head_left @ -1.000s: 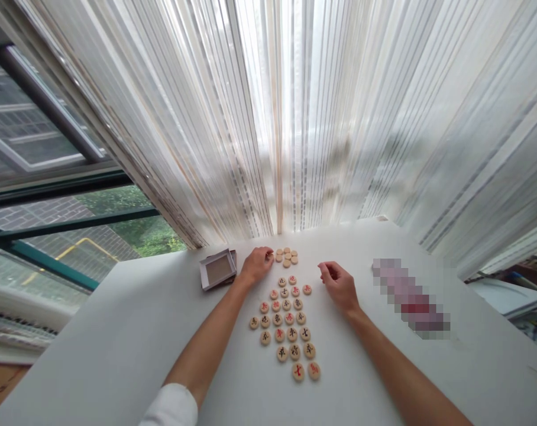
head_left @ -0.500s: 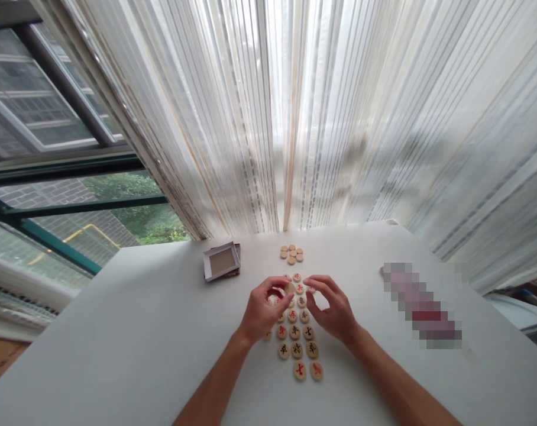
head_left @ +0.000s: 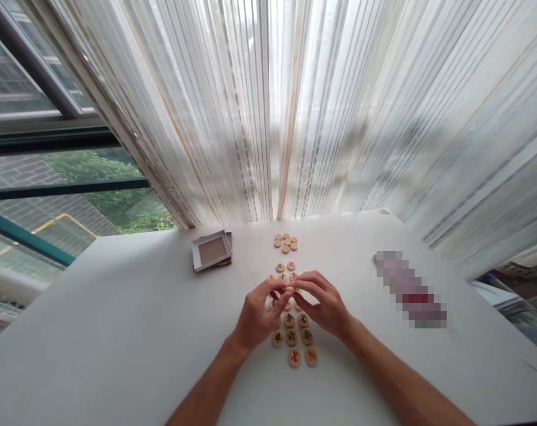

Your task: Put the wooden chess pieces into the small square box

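A round wooden xiangqi piece [head_left: 290,289] is held edge-on between my two hands, just above the other pieces. My left hand [head_left: 258,310] pinches it from the left with thumb and fingers. From the right, the fingertips of my right hand [head_left: 325,303] close on the same piece. Rows of xiangqi pieces with black or red characters lie face up beneath and around the hands, such as a black-marked piece [head_left: 291,337] and a red-marked piece [head_left: 311,357] near me. My fingers hide part of the middle rows.
Farther back on the white table [head_left: 130,331] lies a cluster of blank-side-up pieces [head_left: 287,242]. A shallow open box [head_left: 212,251] stands at the back left. To the right is a blurred-out pinkish object [head_left: 408,290]. Sheer curtains [head_left: 272,118] hang along the table's back edge.
My right hand has moved left, and its fingertips now meet the piece in my left hand. That piece has turned edge-on. The whole view has shifted slightly.
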{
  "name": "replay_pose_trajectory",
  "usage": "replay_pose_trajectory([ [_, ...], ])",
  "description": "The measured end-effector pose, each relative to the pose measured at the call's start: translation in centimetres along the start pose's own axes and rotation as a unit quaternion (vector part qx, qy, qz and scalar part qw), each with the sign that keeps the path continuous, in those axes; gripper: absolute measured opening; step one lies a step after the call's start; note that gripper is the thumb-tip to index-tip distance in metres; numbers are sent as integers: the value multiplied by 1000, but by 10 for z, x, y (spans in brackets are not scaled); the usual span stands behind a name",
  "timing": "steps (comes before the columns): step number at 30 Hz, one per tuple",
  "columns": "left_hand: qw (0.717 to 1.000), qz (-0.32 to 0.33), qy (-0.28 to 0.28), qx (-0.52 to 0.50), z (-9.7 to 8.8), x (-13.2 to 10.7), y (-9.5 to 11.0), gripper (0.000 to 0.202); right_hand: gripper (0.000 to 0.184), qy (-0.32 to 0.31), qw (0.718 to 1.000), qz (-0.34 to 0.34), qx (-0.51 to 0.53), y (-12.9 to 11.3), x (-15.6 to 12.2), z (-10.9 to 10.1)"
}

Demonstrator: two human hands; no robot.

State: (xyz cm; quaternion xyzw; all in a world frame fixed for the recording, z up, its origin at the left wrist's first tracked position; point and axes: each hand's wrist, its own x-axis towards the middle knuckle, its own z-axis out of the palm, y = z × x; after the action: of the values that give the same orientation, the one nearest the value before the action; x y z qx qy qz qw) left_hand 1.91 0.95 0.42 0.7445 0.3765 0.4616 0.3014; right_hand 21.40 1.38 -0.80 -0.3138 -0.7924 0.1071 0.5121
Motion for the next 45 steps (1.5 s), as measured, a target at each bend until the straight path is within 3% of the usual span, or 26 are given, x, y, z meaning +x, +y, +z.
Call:
replay_pose_trajectory([
  [6, 1000, -12, 23, -12, 2, -3, -5, 15, 41, -5, 1000, 15, 24, -3, -2, 5],
  [16, 997, -35, -21, -62, -2, -1, 9, 21, 35, 21, 999, 37, 4, -9, 1, 5],
  [24, 998, -28, -6, -60, -4, 0, 9, 23, 34, 12, 998, 57, 18, -15, -1, 4],
  [28, 995, -62, 1, -79, -3, 0, 7, 19, 31, 6, 998, 60, 31, -16, 1, 4],
  [38, 994, -53, -29, -90, -4, 1, 8, 20, 29, -3, 998, 66, 3, -10, -3, 7],
  [45, 992, -73, -15, -101, -2, 1, 8, 18, 27, -14, 997, 71, 10, -14, 0, 4],
])
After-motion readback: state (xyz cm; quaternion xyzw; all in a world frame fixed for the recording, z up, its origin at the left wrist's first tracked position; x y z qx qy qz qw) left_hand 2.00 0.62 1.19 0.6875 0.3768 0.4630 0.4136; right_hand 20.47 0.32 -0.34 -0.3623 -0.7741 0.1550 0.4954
